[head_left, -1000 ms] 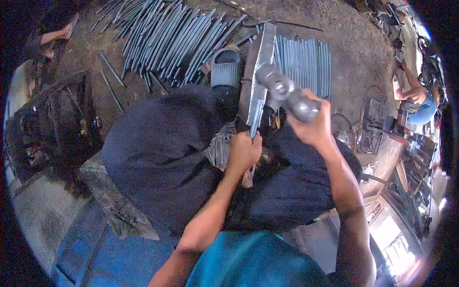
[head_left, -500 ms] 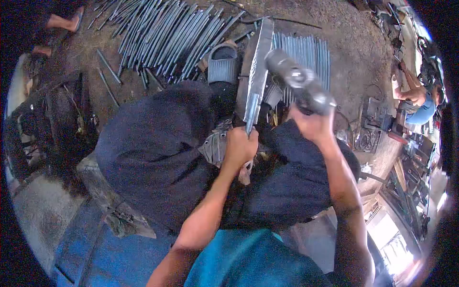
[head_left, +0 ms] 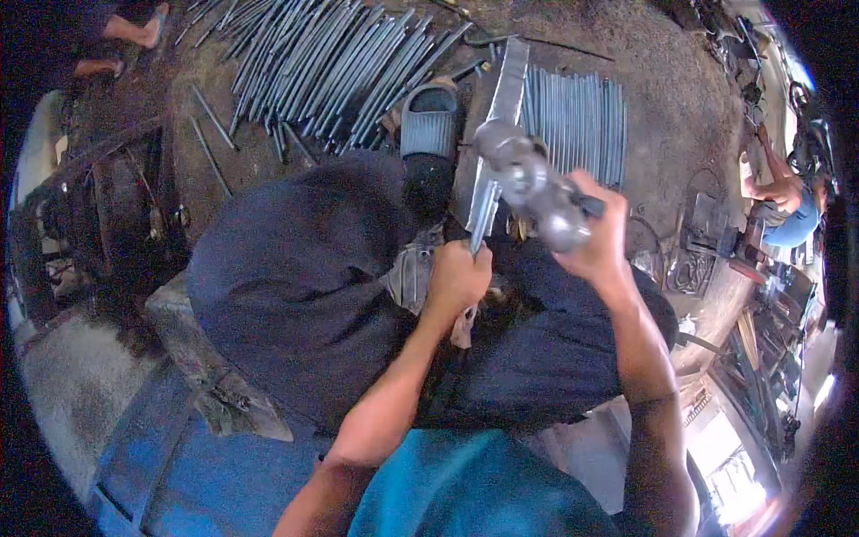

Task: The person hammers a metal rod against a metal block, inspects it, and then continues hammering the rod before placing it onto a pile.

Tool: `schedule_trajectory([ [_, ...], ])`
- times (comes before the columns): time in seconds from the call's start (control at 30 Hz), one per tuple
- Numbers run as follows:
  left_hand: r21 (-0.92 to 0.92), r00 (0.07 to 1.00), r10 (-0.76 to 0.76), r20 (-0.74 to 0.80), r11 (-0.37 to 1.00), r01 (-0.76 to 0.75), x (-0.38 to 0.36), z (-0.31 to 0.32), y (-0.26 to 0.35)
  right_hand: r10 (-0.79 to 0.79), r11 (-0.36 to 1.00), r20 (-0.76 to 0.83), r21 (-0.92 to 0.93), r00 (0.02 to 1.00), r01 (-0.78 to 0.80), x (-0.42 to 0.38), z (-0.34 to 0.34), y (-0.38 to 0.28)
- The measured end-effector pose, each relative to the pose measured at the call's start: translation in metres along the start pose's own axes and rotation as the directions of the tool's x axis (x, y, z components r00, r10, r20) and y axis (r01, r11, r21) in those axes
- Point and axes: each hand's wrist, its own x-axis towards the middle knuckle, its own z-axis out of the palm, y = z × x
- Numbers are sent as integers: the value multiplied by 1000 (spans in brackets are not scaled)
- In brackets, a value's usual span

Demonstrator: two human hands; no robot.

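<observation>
My left hand [head_left: 461,279] is closed around the near end of a metal rod [head_left: 484,213]. The rod lies along a long metal bar [head_left: 510,85] that runs away from me between my knees. In my right hand [head_left: 599,234] is a hammer, gripped by its handle. The hammer's large, rounded metal head [head_left: 523,174] hangs over the bar and hides part of it and perhaps the rod's far end. Whether the head touches the metal is not visible.
A loose heap of metal rods [head_left: 331,72] covers the ground ahead left. Rods in a neat row [head_left: 582,130] lie right of the bar. My grey clog [head_left: 429,132] stands beside it. Another person [head_left: 789,219] sits far right; someone's foot [head_left: 139,34] shows top left.
The hammer head has shifted slightly toward me and left, and my right hand has turned around its handle. My left hand keeps its grip on the rod. The whole view has moved slightly.
</observation>
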Motion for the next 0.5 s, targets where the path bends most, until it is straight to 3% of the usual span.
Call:
schedule_trajectory([
  [0.1,-55,1000,7,27,998,-6,3,5,-9,7,991,23,-132,1000,-4,-32,-2,29],
  [0.2,-42,1000,8,27,999,-7,3,6,-11,-278,735,63,-628,959,254,-41,29,70],
  [0.23,-42,999,28,38,999,-27,4,5,-11,219,972,-80,-68,972,-224,-26,33,37],
  [0.27,-41,999,29,37,999,-28,3,7,-14,276,945,-34,-170,961,-278,-17,44,51],
  [0.33,-18,999,31,42,999,-30,8,11,-18,315,898,22,-329,949,-291,-2,26,54],
  [0.37,-27,999,31,27,999,-30,11,7,-13,276,910,-37,-312,961,-273,3,21,46],
  [0.4,-55,999,8,49,998,-5,6,4,-11,180,941,9,-294,984,-169,6,14,49],
  [0.47,-78,998,-9,68,997,14,9,3,-9,224,974,-217,18,950,-226,6,-2,-2],
  [0.5,-73,999,6,42,997,-3,8,5,-10,95,992,-290,-55,952,-116,-6,-4,-2],
])
